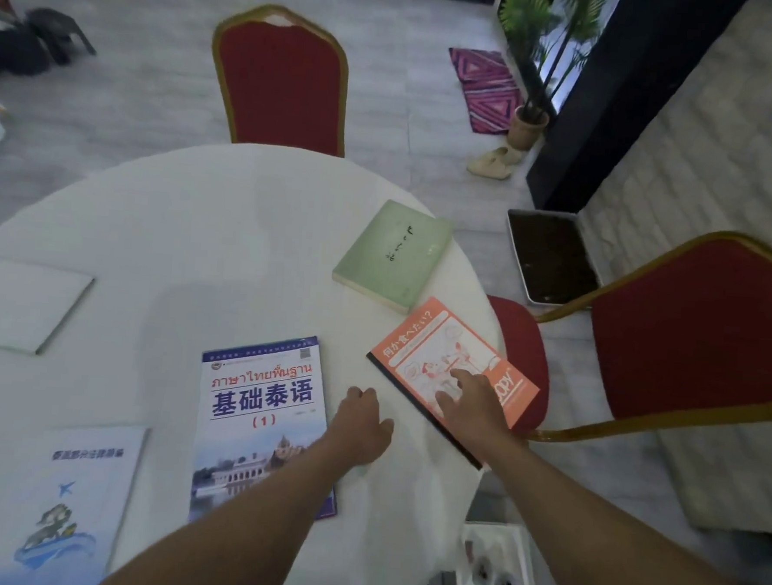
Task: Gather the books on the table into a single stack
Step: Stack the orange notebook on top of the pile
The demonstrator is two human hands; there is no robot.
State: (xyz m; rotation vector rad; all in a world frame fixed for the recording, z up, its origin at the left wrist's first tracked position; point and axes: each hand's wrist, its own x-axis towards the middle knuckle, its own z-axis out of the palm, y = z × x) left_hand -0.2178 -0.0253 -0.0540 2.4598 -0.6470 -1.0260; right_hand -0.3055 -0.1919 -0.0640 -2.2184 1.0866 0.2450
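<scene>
Right hand (467, 410) pressing flat, fingers spread, on the orange book (452, 368); grasping nothing.
Left hand (360, 426) is resting loosely curled on the table (199, 217), left of that book.

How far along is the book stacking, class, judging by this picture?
Done: nothing stacked; all five books lie apart on the table. In hand: the right hand rests flat on the orange book; the left hand sits beside the blue Thai textbook. Left: green book, white book, airplane booklet.
</scene>
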